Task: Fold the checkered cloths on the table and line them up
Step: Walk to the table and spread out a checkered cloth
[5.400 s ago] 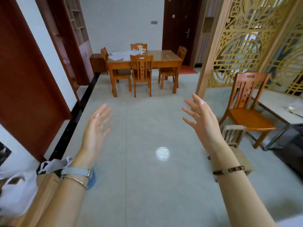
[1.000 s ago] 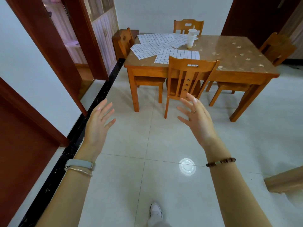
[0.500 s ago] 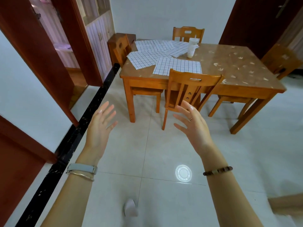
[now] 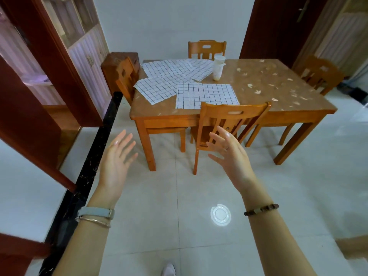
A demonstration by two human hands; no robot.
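Now the table [image 4: 282, 90] looks bigger and closer than it did a moment ago, and the near chair [image 4: 231, 120] has come up almost to the hands. Both hands are still up in the air over the floor [image 4: 179, 196], just like before.

The left hand [image 4: 116, 162] is open, its fingers spread wide, and it holds nothing. It has a grey band and a thin bangle on the wrist. The right hand [image 4: 232, 158] is open too, fingers wide apart, and it holds nothing. It has a ring on one finger and a bead bracelet on the wrist. The right hand is in front of the near chair, but I cannot tell if it touches it.

The checkered cloths [image 4: 206, 94] lie flat on the left part of the table, white with dark lines. None of them is folded. One cloth is at the near edge, right behind the back of the near chair. The others are further back and to the left, and they lie partly over each other in a messy bunch.

A white cup [image 4: 218, 67] stands upright on the table, beside the far cloths. More chairs are at the left, far and right sides of the table. A round spot of light [image 4: 220, 215] shines on the floor between the arms.
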